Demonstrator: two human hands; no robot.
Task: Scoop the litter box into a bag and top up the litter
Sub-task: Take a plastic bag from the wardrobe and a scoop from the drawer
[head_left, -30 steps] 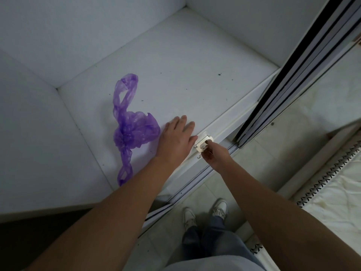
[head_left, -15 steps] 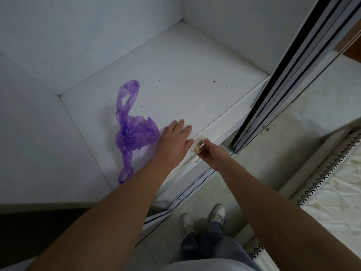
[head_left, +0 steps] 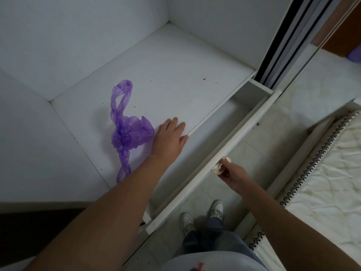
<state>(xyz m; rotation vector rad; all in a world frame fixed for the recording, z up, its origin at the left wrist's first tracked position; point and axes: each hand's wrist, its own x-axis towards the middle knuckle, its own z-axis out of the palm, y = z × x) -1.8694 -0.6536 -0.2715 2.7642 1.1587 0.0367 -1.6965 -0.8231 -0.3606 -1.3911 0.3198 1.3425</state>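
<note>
Task progress: at an early, preparatory stage, in my judgement. No litter box, scoop or litter supply appears in the head view; nothing has been scooped or topped up as far as can be seen.

Task item present: one purple bag (head_left: 128, 133), thin translucent plastic, crumpled and bunched at its middle, with one handle loop stretched toward 12 o'clock and another trailing toward 6 o'clock. It lies flat and looks empty, on the white shelf (head_left: 175, 75) inside a wardrobe, at about 9 o'clock from the frame's centre. Dark specks are scattered on the shelf surface around it.

Hands: the left hand (head_left: 170, 133) rests palm down on the shelf, fingers straight, just beside the bag at its 3 o'clock side; whether it touches the plastic cannot be told. It grips nothing. The right hand (head_left: 229, 174) pinches a small pale knob (head_left: 218, 168) on the front of a white drawer (head_left: 240, 130) below the shelf edge. The drawer stands pulled out; the part of its interior in view shows nothing inside.

Surroundings: pale tiled floor (head_left: 259, 153), the person's shoes at 6 o'clock, a quilted mattress (head_left: 332, 182) at 3 o'clock, sliding door tracks at 1 o'clock.

Outstanding: locating the scoop and litter, opening the bag, scooping, refilling.
</note>
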